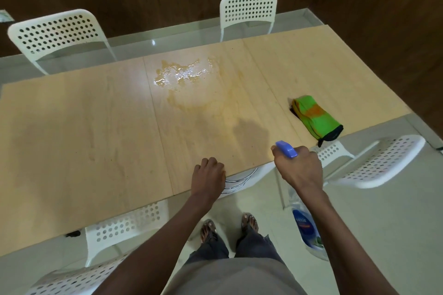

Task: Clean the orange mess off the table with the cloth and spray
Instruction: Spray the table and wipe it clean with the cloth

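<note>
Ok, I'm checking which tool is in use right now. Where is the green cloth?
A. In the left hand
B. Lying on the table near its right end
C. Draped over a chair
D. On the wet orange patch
B: the green cloth lies folded on the table, untouched, while the right hand holds the spray bottle.

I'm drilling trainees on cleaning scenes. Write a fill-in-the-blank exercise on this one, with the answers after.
1. The right hand holds a spray bottle whose nozzle is coloured ____.
2. The folded cloth lying on the table is mostly ____, with an orange stain.
3. The left hand rests on the near ____ of the table.
4. The wet orange mess lies nearer the ____ side of the table than the person.

Missing words: blue; green; edge; far
</note>
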